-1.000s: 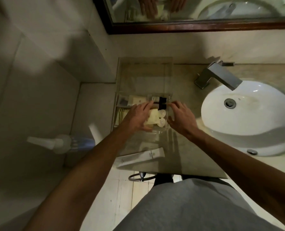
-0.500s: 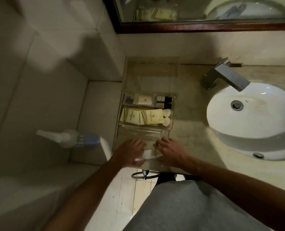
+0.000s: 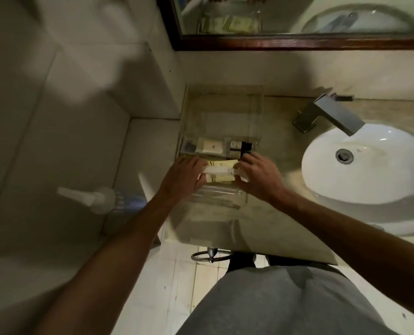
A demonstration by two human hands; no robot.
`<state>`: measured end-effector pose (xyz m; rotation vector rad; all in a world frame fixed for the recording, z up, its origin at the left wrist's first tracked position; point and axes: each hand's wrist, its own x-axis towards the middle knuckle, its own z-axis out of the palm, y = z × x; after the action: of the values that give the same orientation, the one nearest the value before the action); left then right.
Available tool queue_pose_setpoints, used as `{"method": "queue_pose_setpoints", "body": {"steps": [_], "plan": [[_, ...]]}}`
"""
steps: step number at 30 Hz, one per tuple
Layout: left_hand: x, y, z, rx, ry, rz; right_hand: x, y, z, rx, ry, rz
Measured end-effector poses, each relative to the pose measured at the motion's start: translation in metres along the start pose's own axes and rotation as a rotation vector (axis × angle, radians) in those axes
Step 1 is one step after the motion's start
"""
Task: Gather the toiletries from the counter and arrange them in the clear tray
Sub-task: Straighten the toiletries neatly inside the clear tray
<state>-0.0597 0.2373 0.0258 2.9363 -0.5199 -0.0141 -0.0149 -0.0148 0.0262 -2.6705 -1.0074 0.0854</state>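
The clear tray (image 3: 215,201) sits on the counter left of the sink. Its far compartment holds a pale sachet (image 3: 209,147) and small dark-capped bottles (image 3: 241,147). Yellow sachets (image 3: 219,183) lie in the middle compartment. A white tube (image 3: 219,169) lies crosswise over those sachets, held at both ends: my left hand (image 3: 184,176) grips its left end and my right hand (image 3: 259,174) grips its right end. Both hands hover over the tray's middle compartment.
A white basin (image 3: 370,175) with a square metal faucet (image 3: 331,116) fills the counter's right side. A white pump bottle (image 3: 92,198) stands on a ledge at the left. A wood-framed mirror (image 3: 298,42) hangs behind. The counter's front edge (image 3: 249,247) is near my body.
Both hands were at the counter's front edge on the white tube half a second ago. They have since lifted it and carried it away from me over the tray.
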Motion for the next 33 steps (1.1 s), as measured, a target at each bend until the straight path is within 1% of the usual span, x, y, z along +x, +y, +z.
{"method": "queue_pose_setpoints", "body": {"steps": [2,3,6,7,9,11,14,16,19,22,26,30,33], "plan": [[0.016,-0.003,-0.006,0.014,0.022,-0.021,0.010,0.005,-0.004,-0.009,0.011,0.018],[0.021,-0.005,-0.005,0.020,0.001,-0.040,0.014,0.008,-0.002,-0.010,-0.021,0.039],[0.019,-0.015,0.012,0.066,-0.193,-0.117,0.022,0.011,0.009,-0.056,-0.198,0.130],[0.014,-0.017,0.019,0.068,-0.234,-0.145,0.022,0.010,0.012,-0.062,-0.224,0.158],[0.007,-0.015,0.028,0.009,-0.214,-0.205,0.021,0.009,0.016,-0.063,-0.201,0.185],[0.001,-0.009,0.030,-0.025,-0.148,-0.229,0.018,0.001,0.018,-0.061,-0.173,0.129],[-0.007,-0.003,0.033,-0.014,-0.085,-0.180,0.015,-0.012,0.023,-0.064,-0.202,-0.021],[-0.012,-0.004,0.038,-0.015,-0.109,-0.167,0.018,-0.018,0.028,-0.070,-0.248,-0.066],[-0.019,-0.003,0.049,0.000,-0.142,-0.159,0.030,-0.024,0.033,-0.047,-0.300,-0.068],[-0.026,0.000,0.054,-0.054,-0.192,-0.199,0.043,-0.029,0.041,-0.026,-0.326,-0.078],[-0.032,0.003,0.056,-0.064,-0.266,-0.265,0.045,-0.034,0.055,-0.140,-0.415,-0.187],[-0.034,0.005,0.053,-0.062,-0.301,-0.313,0.031,-0.035,0.059,-0.182,-0.450,-0.139],[-0.032,0.007,0.052,-0.039,-0.314,-0.356,0.016,-0.038,0.061,-0.153,-0.506,-0.046]]}}
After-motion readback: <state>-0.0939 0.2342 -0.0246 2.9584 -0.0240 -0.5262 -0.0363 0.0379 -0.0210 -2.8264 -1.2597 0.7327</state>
